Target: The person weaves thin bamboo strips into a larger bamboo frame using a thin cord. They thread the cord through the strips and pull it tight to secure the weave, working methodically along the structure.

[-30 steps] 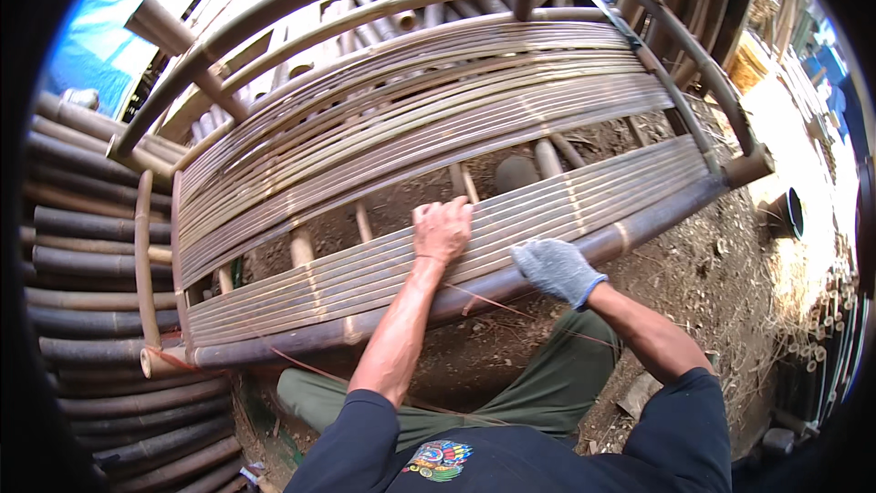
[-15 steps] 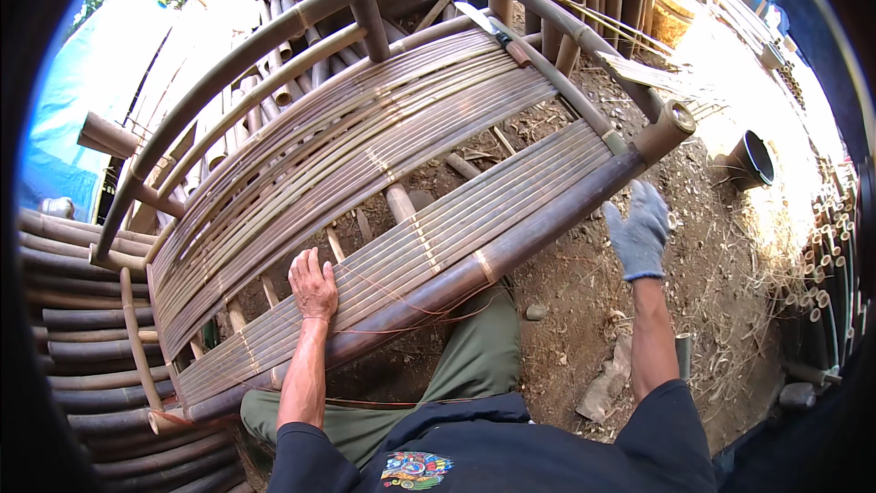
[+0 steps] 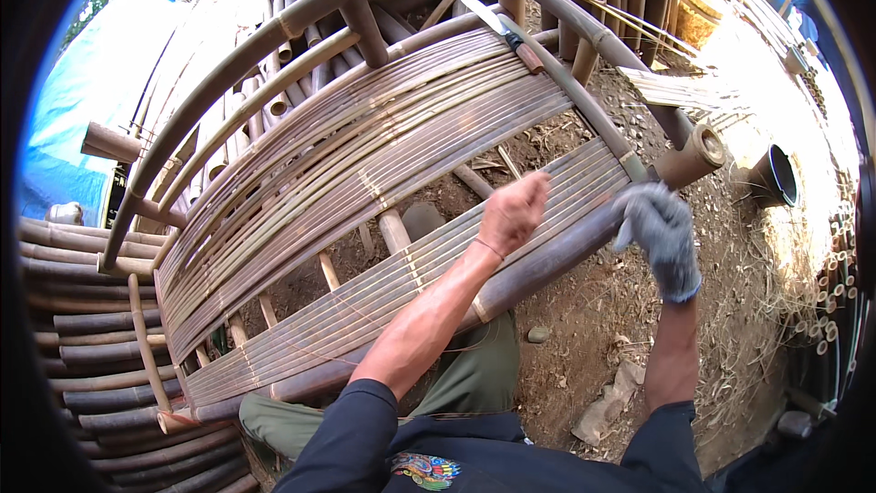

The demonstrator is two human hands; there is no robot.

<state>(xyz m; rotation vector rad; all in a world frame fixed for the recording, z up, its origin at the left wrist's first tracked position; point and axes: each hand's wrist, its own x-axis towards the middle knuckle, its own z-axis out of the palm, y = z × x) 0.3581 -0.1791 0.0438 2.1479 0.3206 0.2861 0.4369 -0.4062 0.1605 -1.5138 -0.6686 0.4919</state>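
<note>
Workpiece: slatted bamboo settee (image 3: 338, 160), directly in front of the person, running diagonally, right end farther away. Front slat band (image 3: 420, 269) sits along the dark front pole (image 3: 547, 267); a gap separates it from the wider rear slats, with round cross-pieces (image 3: 394, 233) and soil (image 3: 570, 347) showing through.

Left hand (image 3: 514, 212): bare, over the right half of the front slat band. Fingers curled in, so the grip reads narrow. Can't tell if anything thin is inside it, or if it's touching the slats. Forearm crosses above the front pole.

Right hand (image 3: 659, 237): grey knit glove, right of the left hand, by the right end of the front pole. Fingers bent, partly blurred. Can't tell how wide that grip is, whether it holds anything, or whether it contacts the pole. Hands are apart.

Knife (image 3: 513, 39) lies at the rear right corner of the slats, blade toward the back, brown handle toward the person. Pale split strips (image 3: 680, 89) lie across the right armrest.

Around it: black bucket (image 3: 776, 176) on the ground at right, tilted; dark bamboo poles (image 3: 109, 322) stacked at left; blue tarp (image 3: 59, 169) beyond them.
</note>
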